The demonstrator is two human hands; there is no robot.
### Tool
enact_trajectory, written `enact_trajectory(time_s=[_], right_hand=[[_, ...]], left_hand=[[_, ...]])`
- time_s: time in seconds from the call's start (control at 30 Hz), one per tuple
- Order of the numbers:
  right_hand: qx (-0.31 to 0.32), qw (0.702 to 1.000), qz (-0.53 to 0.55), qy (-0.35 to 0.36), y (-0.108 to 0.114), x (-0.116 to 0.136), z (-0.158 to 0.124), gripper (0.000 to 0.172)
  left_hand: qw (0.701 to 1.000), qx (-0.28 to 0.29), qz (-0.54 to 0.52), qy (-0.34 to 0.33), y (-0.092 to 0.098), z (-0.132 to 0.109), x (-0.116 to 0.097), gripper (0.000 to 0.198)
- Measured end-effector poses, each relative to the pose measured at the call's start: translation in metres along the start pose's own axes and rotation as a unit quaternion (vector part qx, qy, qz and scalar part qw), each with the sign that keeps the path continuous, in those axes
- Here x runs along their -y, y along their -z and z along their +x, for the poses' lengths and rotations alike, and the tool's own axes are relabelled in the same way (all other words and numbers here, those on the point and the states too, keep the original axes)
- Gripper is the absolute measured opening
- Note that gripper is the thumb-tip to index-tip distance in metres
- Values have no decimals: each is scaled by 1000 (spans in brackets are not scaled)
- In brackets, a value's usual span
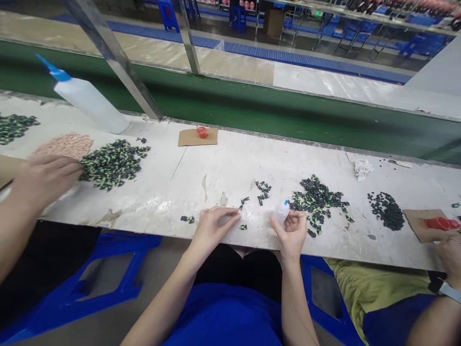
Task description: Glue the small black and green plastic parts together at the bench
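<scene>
My right hand (pixel 293 234) is closed around a small white squeeze bottle (pixel 281 211) with a blue tip, held tilted just above the table. To its left, the thumb and forefinger of my left hand (pixel 215 225) pinch together at a small black part (pixel 240 208). Between my hands lies one black-and-green piece (pixel 243 227). A pair of similar pieces (pixel 187 219) rests left of my left hand. Several loose slim black parts (pixel 263 191) are scattered beyond my hands. Right of the bottle spreads a pile of black-and-green pieces (pixel 317 199).
On the left, a co-worker's hand (pixel 48 178) reaches to piles of pink parts (pixel 66 145) and black-and-green pieces (pixel 111 163). A large white bottle (pixel 91 105) stands behind. Cardboard (pixel 187 138) carries a red cap (pixel 201 132). Another person's hand (pixel 452 254) is far right, beyond small black parts (pixel 387 211).
</scene>
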State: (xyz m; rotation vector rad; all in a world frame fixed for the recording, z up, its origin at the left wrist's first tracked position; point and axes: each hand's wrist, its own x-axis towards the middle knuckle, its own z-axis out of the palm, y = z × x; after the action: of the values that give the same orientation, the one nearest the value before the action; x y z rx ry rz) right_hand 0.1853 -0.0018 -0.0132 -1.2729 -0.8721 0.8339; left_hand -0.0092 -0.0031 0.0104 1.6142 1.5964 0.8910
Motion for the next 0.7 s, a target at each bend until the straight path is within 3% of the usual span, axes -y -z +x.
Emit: enact_trajectory(time_s=[0.13,0.3,0.43,0.5,0.6,0.7], right_hand=[[-5,999,-42,-11,-7,-6,6,54],[4,995,-104,7,-6,-7,5,55],[-64,971,-187,133,-2,-2,-18,65],[-76,963,-188,175,-2,2,-35,54],[37,991,-101,85,-8,6,-55,42],[57,998,-17,-14,-16,7,-59,27]], left_hand=[[995,-48,86,-20,-8,17,0,6],[990,-31,129,-57,-19,28,1,5],[997,-13,27,-70,-15,21,-3,10],[995,10,-70,-64,-13,13,-9,10],[983,60,-175,-9,-15,0,-22,10],[976,87,-199,14,-18,-8,-30,12]])
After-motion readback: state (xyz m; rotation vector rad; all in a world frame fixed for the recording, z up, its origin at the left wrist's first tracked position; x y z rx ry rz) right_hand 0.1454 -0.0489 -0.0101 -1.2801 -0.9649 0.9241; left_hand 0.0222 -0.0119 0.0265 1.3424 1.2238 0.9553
